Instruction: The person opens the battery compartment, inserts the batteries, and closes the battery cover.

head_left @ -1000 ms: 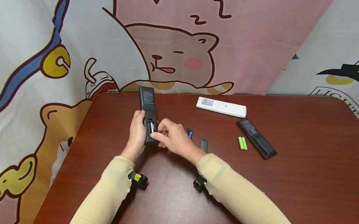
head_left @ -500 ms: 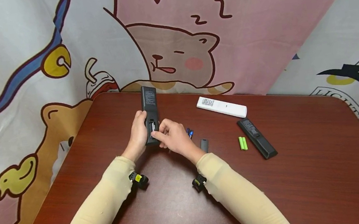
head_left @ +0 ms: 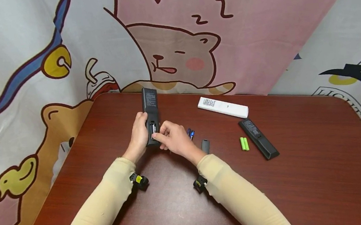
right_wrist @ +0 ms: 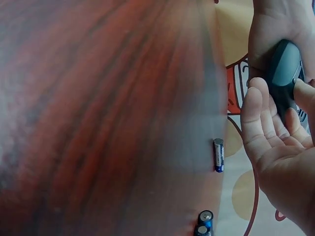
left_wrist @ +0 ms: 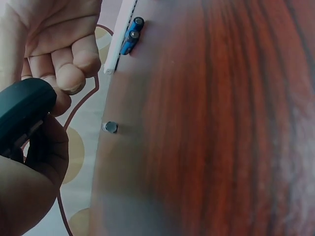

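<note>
In the head view my left hand (head_left: 138,135) grips a black remote control (head_left: 150,101), back side up, its battery compartment uncovered. A silvery battery (head_left: 153,127) shows inside it. My right hand (head_left: 174,137) is at the remote's lower end, the thumb tip pressing at the lower end of that battery. Its other fingers are loosely bent beside and below the remote; in the right wrist view several stand free of it. Two blue batteries (head_left: 190,133) lie just right of that hand. A single battery (right_wrist: 219,155) lies apart in the right wrist view.
A grey battery cover (head_left: 205,146) lies beside the right wrist. Farther right on the brown table (head_left: 326,169) are a white remote (head_left: 222,107), another black remote (head_left: 259,139) and two green batteries (head_left: 244,144). A printed curtain (head_left: 252,32) hangs behind the table.
Between one second and half a second ago the black remote and left hand shift very slightly right. The right thumb stays at the battery compartment. Nothing on the table moves.
</note>
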The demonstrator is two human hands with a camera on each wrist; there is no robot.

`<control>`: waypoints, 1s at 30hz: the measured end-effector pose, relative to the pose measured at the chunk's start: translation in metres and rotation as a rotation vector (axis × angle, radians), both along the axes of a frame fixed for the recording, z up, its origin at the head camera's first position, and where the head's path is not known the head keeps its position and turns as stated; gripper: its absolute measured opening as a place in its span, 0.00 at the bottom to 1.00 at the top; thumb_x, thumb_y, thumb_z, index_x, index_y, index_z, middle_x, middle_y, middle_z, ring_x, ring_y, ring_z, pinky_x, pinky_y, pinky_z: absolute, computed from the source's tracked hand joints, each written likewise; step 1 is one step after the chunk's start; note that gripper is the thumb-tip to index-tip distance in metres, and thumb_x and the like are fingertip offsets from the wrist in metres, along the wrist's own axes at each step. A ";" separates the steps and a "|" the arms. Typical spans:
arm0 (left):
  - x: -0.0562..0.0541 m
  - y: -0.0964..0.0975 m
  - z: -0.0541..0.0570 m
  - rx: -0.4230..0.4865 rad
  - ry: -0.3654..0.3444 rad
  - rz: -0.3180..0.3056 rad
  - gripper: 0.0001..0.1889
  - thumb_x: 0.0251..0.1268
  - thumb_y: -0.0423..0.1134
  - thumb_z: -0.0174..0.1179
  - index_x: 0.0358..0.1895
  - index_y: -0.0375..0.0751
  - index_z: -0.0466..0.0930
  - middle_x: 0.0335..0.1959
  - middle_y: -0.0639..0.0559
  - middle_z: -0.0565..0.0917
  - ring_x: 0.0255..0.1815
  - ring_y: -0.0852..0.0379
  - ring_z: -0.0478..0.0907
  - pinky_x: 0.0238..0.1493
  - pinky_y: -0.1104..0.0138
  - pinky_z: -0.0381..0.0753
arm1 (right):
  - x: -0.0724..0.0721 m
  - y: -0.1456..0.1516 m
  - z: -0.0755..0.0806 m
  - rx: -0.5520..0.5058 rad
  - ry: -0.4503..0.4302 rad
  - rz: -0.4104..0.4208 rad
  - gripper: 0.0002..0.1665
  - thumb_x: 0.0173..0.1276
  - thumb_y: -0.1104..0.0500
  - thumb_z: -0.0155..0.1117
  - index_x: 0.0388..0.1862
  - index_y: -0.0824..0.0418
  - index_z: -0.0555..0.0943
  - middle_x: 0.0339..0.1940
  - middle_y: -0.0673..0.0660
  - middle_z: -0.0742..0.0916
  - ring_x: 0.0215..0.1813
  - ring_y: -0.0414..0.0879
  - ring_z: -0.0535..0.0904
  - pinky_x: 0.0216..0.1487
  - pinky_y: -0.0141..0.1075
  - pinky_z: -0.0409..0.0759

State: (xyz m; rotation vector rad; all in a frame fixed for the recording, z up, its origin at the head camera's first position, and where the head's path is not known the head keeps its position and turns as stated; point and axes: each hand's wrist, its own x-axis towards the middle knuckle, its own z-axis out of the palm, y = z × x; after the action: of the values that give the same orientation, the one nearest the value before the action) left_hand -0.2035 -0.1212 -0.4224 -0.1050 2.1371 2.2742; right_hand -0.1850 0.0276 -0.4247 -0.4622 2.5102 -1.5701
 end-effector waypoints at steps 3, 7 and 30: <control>0.000 -0.002 -0.002 -0.027 0.003 0.008 0.14 0.85 0.43 0.33 0.47 0.38 0.66 0.33 0.46 0.74 0.28 0.60 0.75 0.28 0.71 0.76 | 0.000 0.000 -0.002 0.006 -0.007 0.015 0.13 0.74 0.55 0.69 0.34 0.61 0.77 0.20 0.55 0.86 0.21 0.41 0.84 0.19 0.34 0.80; -0.001 -0.005 -0.005 -0.025 -0.001 0.023 0.14 0.85 0.43 0.33 0.47 0.37 0.65 0.32 0.47 0.75 0.27 0.61 0.76 0.28 0.72 0.77 | -0.001 0.002 -0.004 0.044 0.013 0.028 0.14 0.74 0.54 0.69 0.34 0.61 0.78 0.21 0.55 0.86 0.21 0.43 0.83 0.20 0.34 0.80; -0.003 -0.015 -0.003 0.035 -0.047 0.013 0.14 0.86 0.44 0.31 0.50 0.37 0.63 0.32 0.45 0.75 0.24 0.58 0.77 0.28 0.68 0.81 | -0.010 0.013 -0.010 0.235 0.177 -0.058 0.12 0.76 0.54 0.64 0.43 0.63 0.80 0.40 0.58 0.84 0.43 0.50 0.81 0.46 0.41 0.81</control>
State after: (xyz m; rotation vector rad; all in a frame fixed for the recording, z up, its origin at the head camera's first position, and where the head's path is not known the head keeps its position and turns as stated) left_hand -0.2062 -0.1360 -0.4249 -0.1697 2.0790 2.2916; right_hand -0.1950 0.0404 -0.4349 -0.5198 2.8203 -1.2792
